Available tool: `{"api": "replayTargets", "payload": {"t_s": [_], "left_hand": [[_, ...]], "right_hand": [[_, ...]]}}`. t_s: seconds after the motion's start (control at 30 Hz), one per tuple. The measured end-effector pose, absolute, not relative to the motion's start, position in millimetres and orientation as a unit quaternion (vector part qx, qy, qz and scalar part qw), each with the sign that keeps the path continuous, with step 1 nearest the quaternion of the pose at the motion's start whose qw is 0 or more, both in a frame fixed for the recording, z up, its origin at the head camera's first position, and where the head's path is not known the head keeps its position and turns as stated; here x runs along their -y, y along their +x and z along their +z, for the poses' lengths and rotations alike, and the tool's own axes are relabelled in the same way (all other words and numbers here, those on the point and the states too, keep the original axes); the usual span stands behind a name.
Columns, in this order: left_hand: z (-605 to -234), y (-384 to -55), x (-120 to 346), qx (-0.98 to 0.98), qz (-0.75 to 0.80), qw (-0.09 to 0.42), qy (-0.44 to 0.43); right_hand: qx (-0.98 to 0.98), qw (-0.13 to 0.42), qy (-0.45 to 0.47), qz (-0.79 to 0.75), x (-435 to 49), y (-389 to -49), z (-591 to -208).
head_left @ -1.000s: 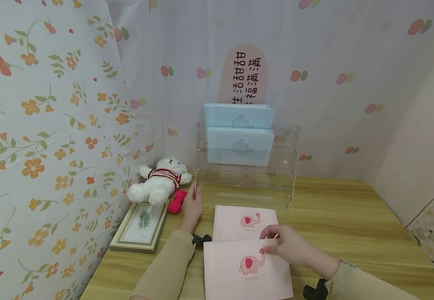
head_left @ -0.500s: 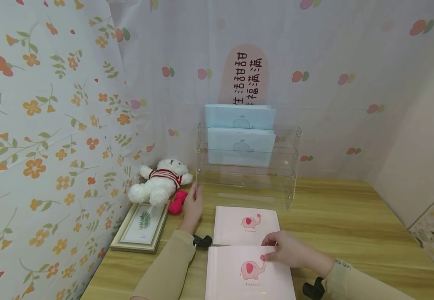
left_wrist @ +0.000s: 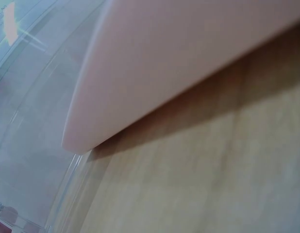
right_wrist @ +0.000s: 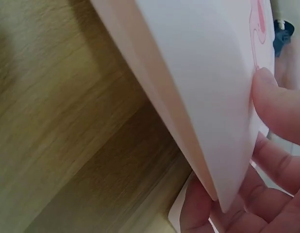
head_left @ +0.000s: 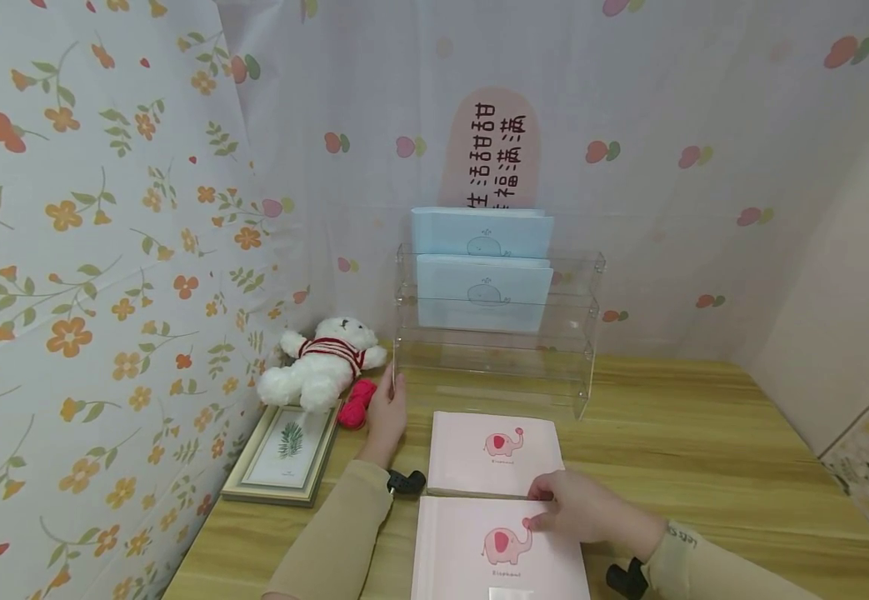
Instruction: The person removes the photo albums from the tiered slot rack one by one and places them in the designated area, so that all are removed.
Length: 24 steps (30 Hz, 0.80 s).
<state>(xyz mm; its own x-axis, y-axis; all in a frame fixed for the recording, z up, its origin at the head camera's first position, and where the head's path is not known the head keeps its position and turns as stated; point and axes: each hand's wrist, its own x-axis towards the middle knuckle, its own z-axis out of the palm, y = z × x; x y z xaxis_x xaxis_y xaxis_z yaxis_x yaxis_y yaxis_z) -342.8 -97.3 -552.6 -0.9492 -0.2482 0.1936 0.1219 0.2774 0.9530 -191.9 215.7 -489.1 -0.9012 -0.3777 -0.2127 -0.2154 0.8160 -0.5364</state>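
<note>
My left hand (head_left: 387, 421) holds the left side panel of a clear acrylic rack (head_left: 494, 358) in the head view, its thumb in front of the panel. With thumb on the cover and fingers behind, my right hand (head_left: 572, 507) grips the top edge of the nearer pink book (head_left: 458, 554), printed with an elephant. Its grip shows closely in the right wrist view, where the book (right_wrist: 203, 102) stands tilted off the wood. A second pink elephant book (head_left: 456, 454) lies just beyond it, before the rack. A smooth pink surface fills much of the left wrist view.
Two blue whale-print books, one rear (head_left: 441, 232) and one front (head_left: 445, 292), stand in the rack's upper tiers. Left of the rack are a white teddy bear (head_left: 317, 387), a red yarn bundle (head_left: 357, 406) and a picture frame (head_left: 314, 454). A floral cloth wall (head_left: 142, 333) borders the left.
My right hand has drawn the nearer pink book slightly toward me, so more of the farther pink book shows. My left hand keeps its place on the rack.
</note>
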Motion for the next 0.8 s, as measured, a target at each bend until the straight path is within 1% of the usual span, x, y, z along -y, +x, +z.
{"api": "replayTargets", "payload": {"t_s": [0.2, 0.33, 0.4, 0.5, 0.63, 0.8], "left_hand": [[-554.4, -344.2, 98.3, 0.787, -0.595, 0.159, 0.041], [-555.4, -344.8, 98.9, 0.789, -0.593, 0.158, 0.043], [-555.5, -344.9, 99.1, 0.787, -0.595, 0.154, 0.045], [-556.5, -346.2, 99.5, 0.786, -0.597, 0.157, 0.042], [-557.7, -347.8, 99.5, 0.787, -0.592, 0.169, 0.036], [-558.1, -348.1, 98.9, 0.793, -0.586, 0.161, 0.043]], "right_hand": [[-0.948, 0.138, -0.177, -0.228, -215.3, -189.8, -489.0], [-0.952, 0.100, -0.195, -0.212, -214.9, -191.1, -483.8], [-0.956, 0.072, -0.194, -0.208, -215.1, -196.2, -477.2], [-0.959, 0.028, -0.183, -0.213, -217.4, -211.7, -459.7], [-0.947, -0.046, -0.180, -0.261, -224.7, -241.5, -428.1], [-0.929, -0.109, -0.146, -0.322, -236.4, -279.3, -390.1]]}}
